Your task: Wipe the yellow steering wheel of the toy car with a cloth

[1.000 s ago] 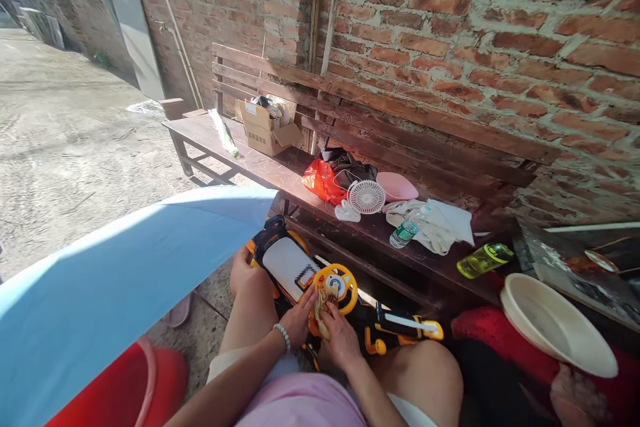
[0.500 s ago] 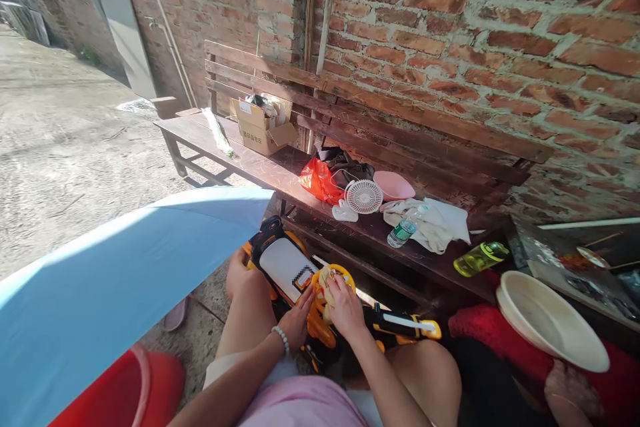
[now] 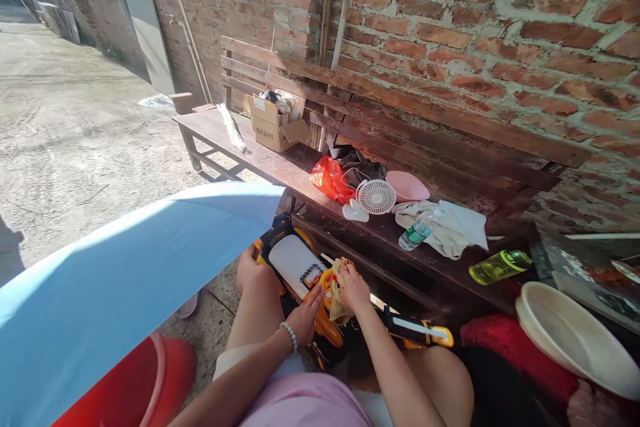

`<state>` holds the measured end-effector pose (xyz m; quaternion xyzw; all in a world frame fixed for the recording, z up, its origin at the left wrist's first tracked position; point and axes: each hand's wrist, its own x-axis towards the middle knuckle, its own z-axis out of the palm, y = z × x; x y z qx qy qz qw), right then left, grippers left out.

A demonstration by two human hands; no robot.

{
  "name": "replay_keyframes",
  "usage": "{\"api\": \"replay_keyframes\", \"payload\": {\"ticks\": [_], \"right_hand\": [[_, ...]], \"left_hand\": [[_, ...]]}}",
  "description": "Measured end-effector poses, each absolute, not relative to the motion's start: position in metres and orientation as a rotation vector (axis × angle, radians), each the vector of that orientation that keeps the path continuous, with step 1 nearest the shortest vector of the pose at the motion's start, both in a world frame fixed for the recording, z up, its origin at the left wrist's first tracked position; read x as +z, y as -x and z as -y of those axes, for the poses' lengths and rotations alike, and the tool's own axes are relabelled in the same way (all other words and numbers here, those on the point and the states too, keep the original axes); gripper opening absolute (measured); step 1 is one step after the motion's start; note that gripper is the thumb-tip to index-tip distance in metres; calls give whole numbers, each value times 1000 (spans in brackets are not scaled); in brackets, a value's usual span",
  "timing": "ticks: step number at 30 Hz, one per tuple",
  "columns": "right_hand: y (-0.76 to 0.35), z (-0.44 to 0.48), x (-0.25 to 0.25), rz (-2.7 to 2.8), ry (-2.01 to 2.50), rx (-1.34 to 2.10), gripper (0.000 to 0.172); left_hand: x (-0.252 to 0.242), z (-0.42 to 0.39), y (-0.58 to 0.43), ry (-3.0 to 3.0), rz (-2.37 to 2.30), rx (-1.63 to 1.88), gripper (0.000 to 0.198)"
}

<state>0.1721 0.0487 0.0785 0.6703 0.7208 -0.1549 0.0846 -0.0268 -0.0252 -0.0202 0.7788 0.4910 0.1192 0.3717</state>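
Head view looks down at the right hand, its fingers closed on a crumpled yellowish cloth and pressing it against a toy steering wheel, which the cloth mostly hides. The left hand, with a white bead bracelet at its wrist, lies with fingers spread and fairly flat on the orange side of a toy car, not visibly gripping. The toy, orange and black with a white panel, sits just beside the person's left knee, close in front of a dark wooden bench. On the bench lie an orange plastic bag, a small white fan, a pink bowl, a water bottle on a white towel, and a cardboard box further along. A green bottle stands near a white basin. A blue sheet and a red bucket fill the lower left, and a brick wall rises behind.
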Motion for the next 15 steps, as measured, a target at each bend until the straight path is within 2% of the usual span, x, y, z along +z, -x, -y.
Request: {"api": "replay_keyframes", "payload": {"ticks": [7,15], "right_hand": [[-213,-24,75,-1900,-2196,-449,56],[-184,30,71,-1882,-2236,-567,55]], "left_hand": [[-20,26,27,-1963,-1259,322,108],[-31,21,27,-1946,-1247,373,113]]}}
